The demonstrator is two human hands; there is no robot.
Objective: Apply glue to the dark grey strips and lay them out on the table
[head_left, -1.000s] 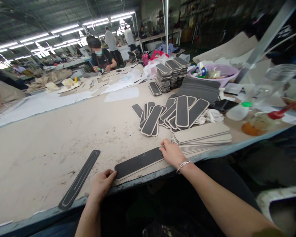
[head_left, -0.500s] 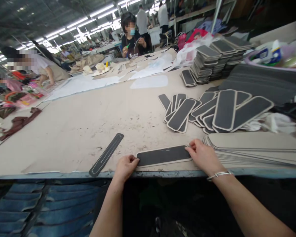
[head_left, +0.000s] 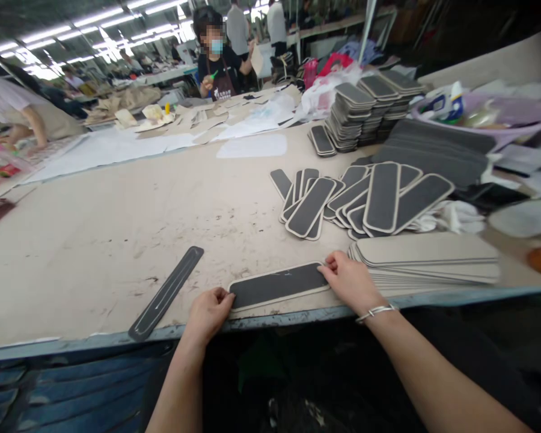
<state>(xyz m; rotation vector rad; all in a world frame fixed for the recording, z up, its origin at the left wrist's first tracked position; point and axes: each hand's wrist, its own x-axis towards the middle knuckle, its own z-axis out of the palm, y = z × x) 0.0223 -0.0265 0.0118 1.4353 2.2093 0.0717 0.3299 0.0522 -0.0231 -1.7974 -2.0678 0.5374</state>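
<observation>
1 dark, pale-edged panel (head_left: pixel 277 286) is lying along the near edge of the table (head_left: pixel 99 210). The left hand (head_left: pixel 210 313) is pinching its left end, the right hand (head_left: pixel 350 281) its right end. 1 dark strip (head_left: pixel 166 293) is lying left; pale panels (head_left: pixel 426 249) are resting stacked right, bordered panels (head_left: pixel 382 198) heaped farther off.

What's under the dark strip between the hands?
A pale piece, visible along both long edges of the dark strip. Its middle, and anything beneath it, is covered.

The dark panel (head_left: pixel 277 286) looks matt, the bracelet (head_left: pixel 377 310) shiny metal, the basin (head_left: pixel 507 136) plastic.
</observation>
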